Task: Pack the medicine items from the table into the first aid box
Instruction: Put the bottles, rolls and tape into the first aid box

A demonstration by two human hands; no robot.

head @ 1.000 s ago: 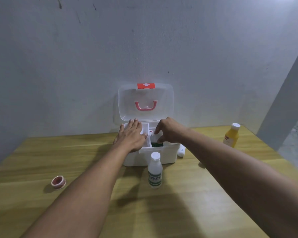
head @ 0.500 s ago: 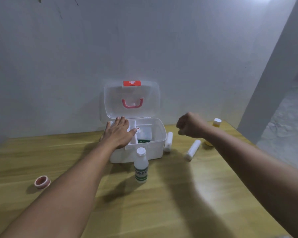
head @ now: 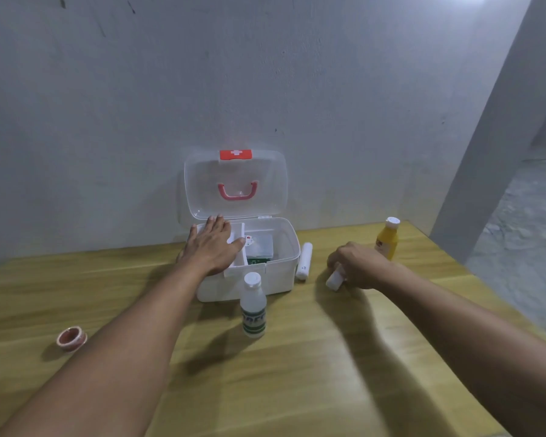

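The white first aid box (head: 284, 275) stands open against the wall, its clear lid upright with a red handle. My left hand (head: 213, 247) lies flat on the white inner tray at the box's left side, fingers spread. To the right of the box my right hand (head: 358, 264) closes around a white roll (head: 334, 280) lying on the table. A second white roll (head: 304, 261) rests beside the box's right wall. A clear bottle with a green label (head: 253, 305) stands in front of the box. A yellow bottle (head: 386, 239) stands behind my right hand.
A reddish tape roll (head: 71, 338) lies at the left on the wooden table (head: 297, 373). The grey wall runs right behind the box. The table's right edge drops to a grey floor beside a pillar (head: 492, 152). A small box and a green item sit inside the first aid box.
My right hand left the box, swung right and came down onto the white roll on the table. My left hand stayed on the tray.
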